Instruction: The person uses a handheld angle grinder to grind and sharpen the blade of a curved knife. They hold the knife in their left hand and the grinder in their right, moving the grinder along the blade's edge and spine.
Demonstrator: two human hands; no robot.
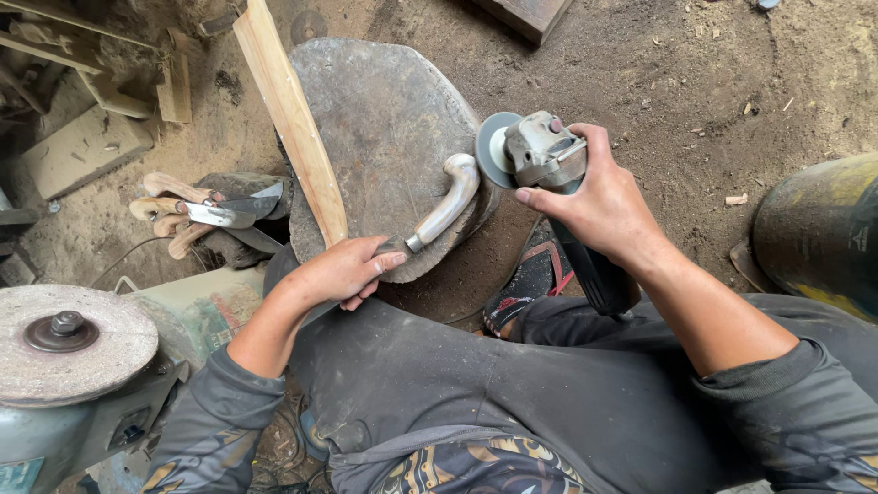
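**Grinder at the Knife Handle on a Worn Block**

A person sits over a rounded, dark wooden block that stands on a dirt floor strewn with wood chips. On the block's near edge lies a knife with a pale, curved handle and a metal collar; the handle's hooked end points toward the block's right edge.

The left hand presses down at the block's near edge, its grip closed over the blade end of the knife, so the blade itself is mostly hidden under the fingers. The right hand has its grip wrapped firmly around the body of an angle grinder, holding it just off the block's right edge. The grinder's disc stands on edge, right beside the curved end of the handle; whether they touch cannot be told.

A long pale wooden slat leans across the block's left edge. Left of the block, on the floor, lies a small heap of other knives with rough wooden handles. At the lower left corner of the view sits a bench grinder with a flat, round stone wheel. A dark drum with yellow patches stands to the right. A red-strapped sandal shows below the block.
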